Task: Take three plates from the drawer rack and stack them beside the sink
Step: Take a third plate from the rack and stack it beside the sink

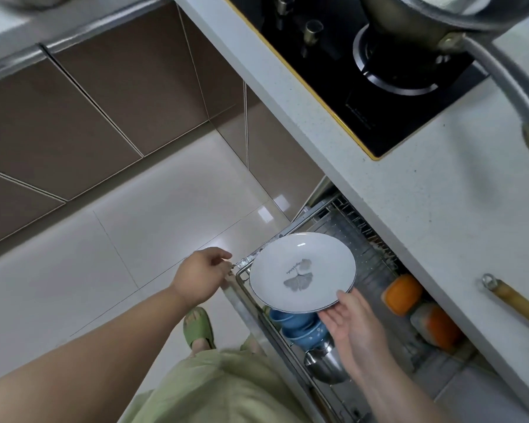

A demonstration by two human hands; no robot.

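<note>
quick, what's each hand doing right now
Left hand: grips the front edge of the pulled-out wire drawer rack.
Right hand: holds the white round leaf-print plate by its rim.

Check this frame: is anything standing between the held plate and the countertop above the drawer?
Nothing visible does. The right hand holds the plate above the drawer rack, out past the countertop edge. The sink is out of view, so that stretch cannot be judged.

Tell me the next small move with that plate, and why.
Probably lift the white leaf-printed plate up clear of the pulled-out wire drawer rack toward the speckled white countertop. The right hand already holds its rim above the rack, and the left hand steadies the drawer's corner.
</note>
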